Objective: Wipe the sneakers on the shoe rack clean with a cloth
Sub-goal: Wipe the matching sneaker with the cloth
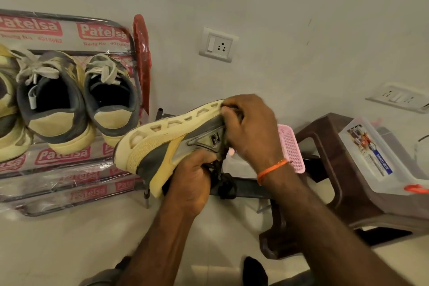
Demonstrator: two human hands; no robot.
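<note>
Yellow suede and grey panels marked the sneaker (171, 144) that the person held off the rack, tipped on its side with the cream sole facing up toward twelve o'clock and the heel pointing to about eight. The left hand (192, 181) made the lower grip, fingers curled round the collar and tongue area at the shoe's five o'clock edge, with dark laces (222, 179) spilling out beside it. The right hand (250, 127), an orange thread at its wrist, made the upper grip at the toe end, about two o'clock of the shoe, fingers bunched and pinching what looked like a dark cloth (234, 111) against the sole's edge; the cloth was mostly hidden, so its extent could not be told. So the shoe lay between the two grips, heel hanging free to the left. My judgement: the free heel could swing or twist if the rubbing pressed hard, since only the left hand braced it, and the loose laces could catch under the cloth. Just at nine o'clock, the shoe rack (130, 37), wrapped in printed plastic, carried two matching sneakers (55, 104) and part of another; a jolted heel might knock them. A brown stool (325, 146) with a clear box (376, 155) stood at three o'clock.
</note>
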